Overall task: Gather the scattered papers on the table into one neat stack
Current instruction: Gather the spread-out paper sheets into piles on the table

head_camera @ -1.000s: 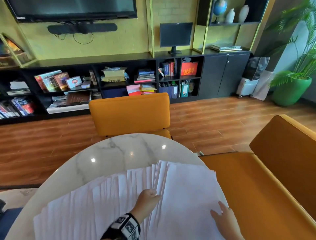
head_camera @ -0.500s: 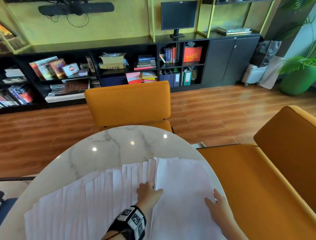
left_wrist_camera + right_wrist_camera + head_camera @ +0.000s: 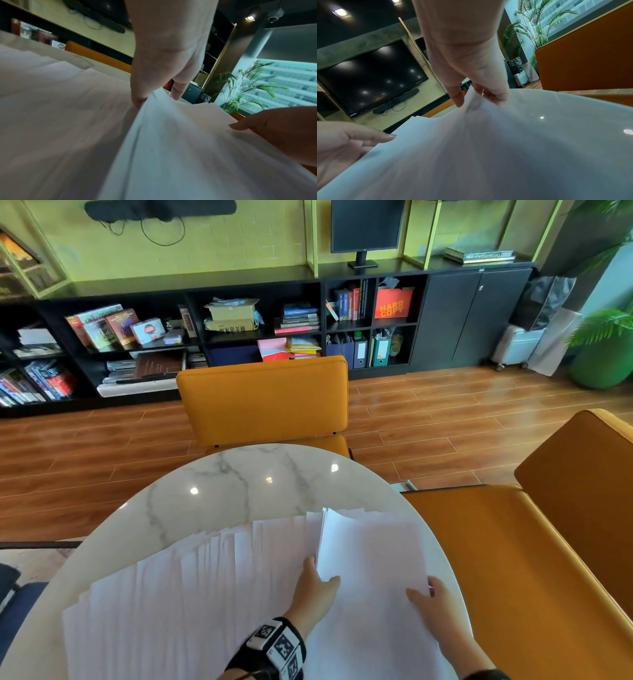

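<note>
Both hands are working the papers in the lower middle of the head view. The left hand (image 3: pixel 313 590) is gripping the left edge of the gathered stack (image 3: pixel 373 577): the thumb is lying on top and the fingers are tucked under the lifted edge, which the left wrist view confirms, with a thumb and finger pinching the raised sheets (image 3: pixel 171 135). The right hand (image 3: pixel 433 607) is holding the right side of the same stack, at lower right of the head view; in the right wrist view its thumb and fingers are curling round a peaked edge of paper (image 3: pixel 471 135), pinching it up off the surface.

The stack is sitting on the right part of the round marble table (image 3: pixel 246 484), its left edge standing slightly raised. To its left, filling the lower left of the head view, the fanned-out sheets (image 3: pixel 178 594) are lying overlapped in a long row, touching the stack's underside at the left hand.

An orange chair (image 3: pixel 263 398) is standing just beyond the table's far rim, centre frame, and a second orange chair (image 3: pixel 548 542) is filling the right side.
</note>
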Demonstrator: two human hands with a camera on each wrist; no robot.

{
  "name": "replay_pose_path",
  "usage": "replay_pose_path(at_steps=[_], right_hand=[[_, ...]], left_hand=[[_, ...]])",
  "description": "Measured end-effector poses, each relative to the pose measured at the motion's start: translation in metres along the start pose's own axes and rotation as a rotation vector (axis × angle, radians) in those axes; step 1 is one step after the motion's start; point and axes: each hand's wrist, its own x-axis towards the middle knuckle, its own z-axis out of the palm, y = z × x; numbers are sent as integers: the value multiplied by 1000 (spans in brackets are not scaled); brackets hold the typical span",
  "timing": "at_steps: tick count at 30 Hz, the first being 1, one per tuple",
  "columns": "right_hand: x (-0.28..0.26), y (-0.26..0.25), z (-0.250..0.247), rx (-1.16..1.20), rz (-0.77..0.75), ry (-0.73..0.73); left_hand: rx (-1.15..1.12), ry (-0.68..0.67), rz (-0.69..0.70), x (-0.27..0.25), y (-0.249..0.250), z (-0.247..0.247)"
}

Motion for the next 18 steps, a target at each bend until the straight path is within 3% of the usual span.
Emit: replay_pose_path(at_steps=[3,7,15,18], right_hand=[[-4,3,2,-13,-28,-1],[-11,-1,5,36,-65,-40],[-1,-3,23,-101,-41,42],[1,-6,32,-318,-36,92]], left_hand=[[-124,-31,-33,-7,-2,2],[-90,-17,22,-15,-10,-2],[-166,243,108,-31,-36,-69],[-237,358,109,-43,-50,-106]])
